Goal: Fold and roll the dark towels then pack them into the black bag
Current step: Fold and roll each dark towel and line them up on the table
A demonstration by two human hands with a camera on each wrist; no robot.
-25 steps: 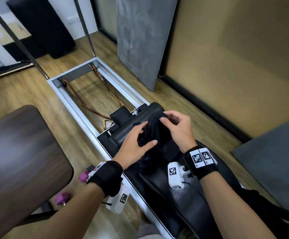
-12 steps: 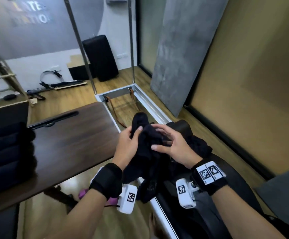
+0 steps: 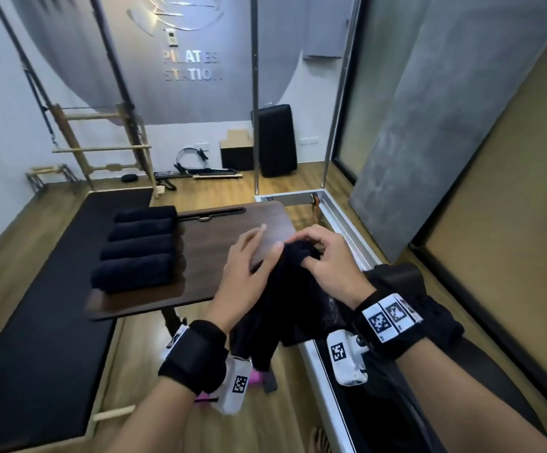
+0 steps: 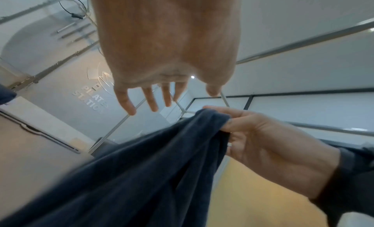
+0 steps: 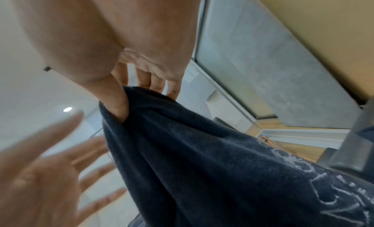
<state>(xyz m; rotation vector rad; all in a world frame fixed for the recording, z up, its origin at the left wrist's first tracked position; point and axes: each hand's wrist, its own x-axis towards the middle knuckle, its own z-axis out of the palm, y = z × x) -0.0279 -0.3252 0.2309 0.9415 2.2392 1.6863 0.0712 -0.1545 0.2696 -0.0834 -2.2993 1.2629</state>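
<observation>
Four rolled towels (image 3: pixel 138 248) lie side by side at the left end of the wooden table (image 3: pixel 220 243). Your left hand (image 3: pixel 244 273) hovers over the table with fingers spread and straight, holding nothing, just beside the loose dark towel (image 3: pixel 285 299). Your right hand (image 3: pixel 327 259) pinches that towel's top edge, and the cloth hangs down between your wrists

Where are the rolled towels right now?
In the head view, four rolled towels lie side by side on the wooden table's left end, left of both hands.
</observation>
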